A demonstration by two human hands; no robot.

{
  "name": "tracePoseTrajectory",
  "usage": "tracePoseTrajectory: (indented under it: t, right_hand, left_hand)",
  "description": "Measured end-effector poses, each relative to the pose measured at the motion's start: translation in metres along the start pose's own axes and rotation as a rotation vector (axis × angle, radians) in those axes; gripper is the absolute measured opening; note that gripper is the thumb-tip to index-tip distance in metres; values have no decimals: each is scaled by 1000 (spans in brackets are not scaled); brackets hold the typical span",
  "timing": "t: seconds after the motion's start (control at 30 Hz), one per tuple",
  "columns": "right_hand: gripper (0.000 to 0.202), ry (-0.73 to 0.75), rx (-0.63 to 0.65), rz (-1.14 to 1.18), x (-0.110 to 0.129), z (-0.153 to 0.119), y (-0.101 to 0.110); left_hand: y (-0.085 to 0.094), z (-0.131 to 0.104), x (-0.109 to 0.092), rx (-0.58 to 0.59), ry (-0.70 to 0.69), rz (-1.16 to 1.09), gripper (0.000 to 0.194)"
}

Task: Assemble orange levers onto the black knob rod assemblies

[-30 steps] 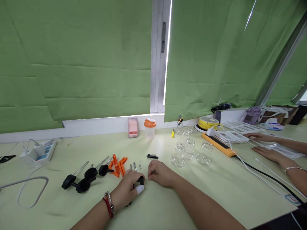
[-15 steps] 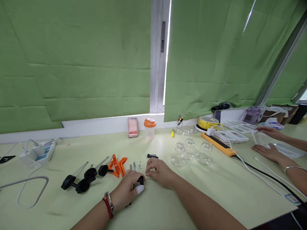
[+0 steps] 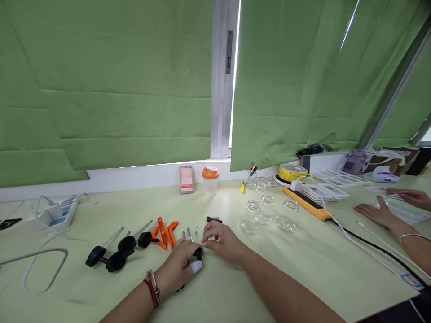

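My left hand, with white tape on its thumb, is wrapped round a black part low over the table. Close to its right, my right hand has thumb and fingers pinched together; whatever they hold is too small to make out. Two metal rods show just beyond my left hand. Small bits and a black spring piece lie behind my hands. Orange clamp parts and black caps with metal rods rest to the left.
Several glass jars stand to the right, near an orange power strip with cables. An orange-lidded cup is at the back. A white power strip sits far left. Another person's hands work at the far right.
My right hand's fingertips have shifted slightly left, closer to the black part. My left hand has stayed in place. The other person's far hand has moved right.
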State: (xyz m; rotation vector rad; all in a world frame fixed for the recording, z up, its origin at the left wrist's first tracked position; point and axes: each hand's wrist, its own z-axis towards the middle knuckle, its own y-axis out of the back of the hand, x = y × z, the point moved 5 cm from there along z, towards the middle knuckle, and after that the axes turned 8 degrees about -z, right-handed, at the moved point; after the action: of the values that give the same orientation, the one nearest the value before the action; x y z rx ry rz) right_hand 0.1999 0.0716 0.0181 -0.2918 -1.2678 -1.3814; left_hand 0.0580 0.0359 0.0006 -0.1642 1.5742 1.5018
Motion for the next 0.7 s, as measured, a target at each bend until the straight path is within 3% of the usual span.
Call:
tracePoseTrajectory:
  t: [0.7]
  right_hand:
    - [7,28,53,105,4,-1,-9]
  left_hand:
    - [-4,0,6,2,-44,44,5]
